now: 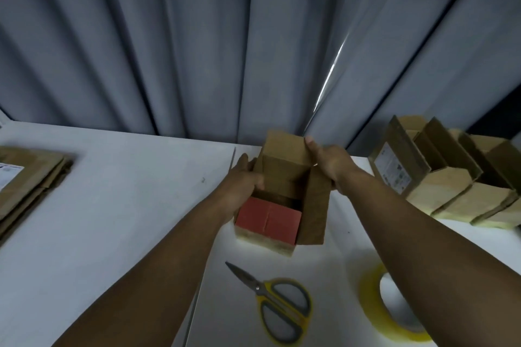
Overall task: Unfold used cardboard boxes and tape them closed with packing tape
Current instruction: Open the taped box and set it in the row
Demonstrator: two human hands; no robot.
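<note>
A small brown cardboard box (284, 186) with a red front face stands unfolded on the white table (127, 191), its top flaps up. My left hand (245, 177) grips the box's left wall with the thumb inside. My right hand (329, 165) holds the far right flap, thumb on the flap's top edge. A roll of yellowish packing tape (375, 304) lies near the front right, partly hidden by my right forearm. Yellow-handled scissors (279, 301) lie in front of the box.
A row of assembled open boxes (451, 175) stands at the right. Flattened cardboard (28, 177) is stacked at the left edge. A grey curtain (197, 36) hangs behind the table.
</note>
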